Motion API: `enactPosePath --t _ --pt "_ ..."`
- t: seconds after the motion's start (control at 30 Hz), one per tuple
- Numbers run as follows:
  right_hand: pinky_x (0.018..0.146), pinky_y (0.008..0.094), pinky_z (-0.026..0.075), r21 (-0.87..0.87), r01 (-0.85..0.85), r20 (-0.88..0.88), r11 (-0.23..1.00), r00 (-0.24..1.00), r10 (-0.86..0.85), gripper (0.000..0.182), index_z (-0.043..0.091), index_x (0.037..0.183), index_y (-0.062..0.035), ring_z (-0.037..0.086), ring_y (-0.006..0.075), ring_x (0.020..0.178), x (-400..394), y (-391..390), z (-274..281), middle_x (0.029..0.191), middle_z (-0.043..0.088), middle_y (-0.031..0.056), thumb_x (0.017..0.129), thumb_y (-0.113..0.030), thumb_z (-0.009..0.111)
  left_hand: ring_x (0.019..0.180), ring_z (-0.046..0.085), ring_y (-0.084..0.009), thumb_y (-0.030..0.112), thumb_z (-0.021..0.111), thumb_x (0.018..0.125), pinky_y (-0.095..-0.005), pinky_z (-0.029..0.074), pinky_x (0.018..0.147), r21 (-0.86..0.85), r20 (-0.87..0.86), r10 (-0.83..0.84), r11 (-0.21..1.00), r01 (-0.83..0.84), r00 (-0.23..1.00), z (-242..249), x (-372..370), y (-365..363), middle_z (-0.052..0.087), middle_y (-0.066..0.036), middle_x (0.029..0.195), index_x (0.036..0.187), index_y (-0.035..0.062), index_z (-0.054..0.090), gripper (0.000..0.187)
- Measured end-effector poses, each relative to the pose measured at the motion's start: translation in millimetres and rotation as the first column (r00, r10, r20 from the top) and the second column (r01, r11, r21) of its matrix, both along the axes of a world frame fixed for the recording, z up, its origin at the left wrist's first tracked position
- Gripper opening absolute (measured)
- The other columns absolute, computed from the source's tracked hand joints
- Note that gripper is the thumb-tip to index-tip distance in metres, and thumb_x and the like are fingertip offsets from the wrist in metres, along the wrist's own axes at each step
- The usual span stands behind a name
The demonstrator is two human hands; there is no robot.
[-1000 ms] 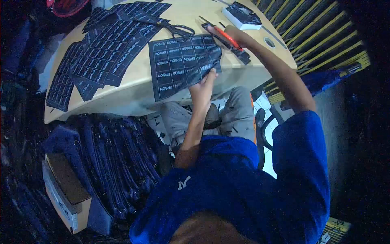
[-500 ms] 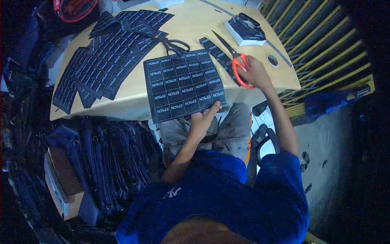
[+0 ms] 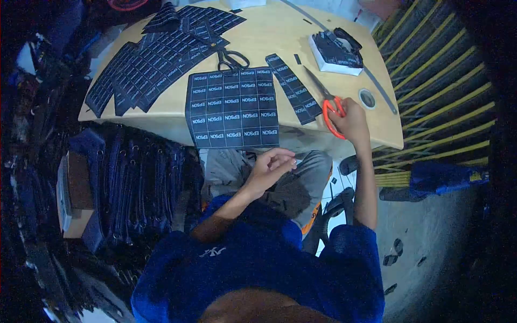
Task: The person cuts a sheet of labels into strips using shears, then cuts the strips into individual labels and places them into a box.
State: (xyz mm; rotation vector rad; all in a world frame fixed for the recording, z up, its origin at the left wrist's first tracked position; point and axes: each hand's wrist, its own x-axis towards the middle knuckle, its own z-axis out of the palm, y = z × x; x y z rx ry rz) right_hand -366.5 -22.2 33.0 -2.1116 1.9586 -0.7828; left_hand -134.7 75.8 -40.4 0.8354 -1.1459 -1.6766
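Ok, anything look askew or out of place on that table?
Mildly: at the back of the fanned pile, one sheet is curled over while others lie flat. The separate EPSON sheet also overhangs the front edge of the table, so it might slip.

At the desk (image 3: 274,35), the right hand (image 3: 355,125) holds orange-handled scissors (image 3: 327,97); the left hand (image 3: 266,171), loosely curled, hovers just beside a dark EPSON-printed sheet (image 3: 232,110).
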Motion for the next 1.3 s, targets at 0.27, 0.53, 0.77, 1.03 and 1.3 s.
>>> enactPosePath --t 0.27,0.53,0.77,1.03,1.3 --pt "0.055 0.0359 0.046 0.014 0.021 0.212 1.0 0.977 -0.023 0.038 0.053 0.077 0.0043 0.061 0.029 0.061 -10.5 -5.7 -12.2 0.066 0.059 0.0196 0.066 -0.026 0.072 0.099 0.056 -0.019 0.031 0.053 0.09 -0.0325 0.044 0.09 0.351 -0.328 0.086 0.936 0.037 0.941 18.2 -48.5 -30.5 0.055 -0.01 0.107 0.109 0.0021 0.051 0.035" --pt "0.063 0.0381 0.048 -0.036 -0.053 0.233 0.998 0.971 0.06 0.046 0.059 0.085 0.0048 0.061 0.0333 0.069 -14.5 -4.1 -13.4 0.075 0.062 0.0209 0.065 -0.034 0.073 0.088 0.057 -0.014 0.022 0.064 0.084 -0.0285 0.046 0.076 0.189 -0.126 0.297 0.944 -0.271 0.947 29.3 -87.6 -20.2 0.057 -0.003 0.087 0.09 0.008 0.055 0.018" --pt "0.065 0.0427 0.048 -0.053 0.024 0.322 0.998 0.947 -0.005 0.048 0.057 0.074 0.0037 0.06 0.0376 0.073 -15.2 -1.4 -20.5 0.076 0.06 0.0229 0.06 -0.04 0.07 0.11 0.046 -0.0342 0.015 0.071 0.072 -0.0402 0.035 0.094 -0.849 0.507 0.704 0.509 0.145 0.498 90.3 -72.5 -52.5 0.05 -0.018 0.118 0.119 0.0006 0.047 0.054" --pt "0.07 0.0418 0.049 -0.03 0.034 0.285 0.999 0.958 -0.024 0.048 0.057 0.082 0.004 0.061 0.0355 0.077 -15.3 4.3 -15.0 0.078 0.061 0.0211 0.06 -0.036 0.072 0.117 0.043 -0.0353 0.01 0.075 0.064 -0.0404 0.035 0.098 -0.544 0.837 0.434 0.606 0.58 0.332 82.0 -52.9 -81.9 0.045 -0.02 0.127 0.123 0.0013 0.045 0.067" --pt "0.066 0.0423 0.049 -0.048 -0.018 0.302 0.999 0.953 0.032 0.047 0.056 0.08 0.0042 0.061 0.0367 0.071 -19.0 1.3 -20.0 0.075 0.06 0.0225 0.061 -0.037 0.07 0.097 0.058 -0.0324 -0.001 0.062 0.073 -0.0365 0.045 0.085 -0.619 0.784 0.427 0.599 0.508 0.451 87.9 -57.0 -76.1 0.061 -0.018 0.101 0.1 -0.0006 0.06 0.027"
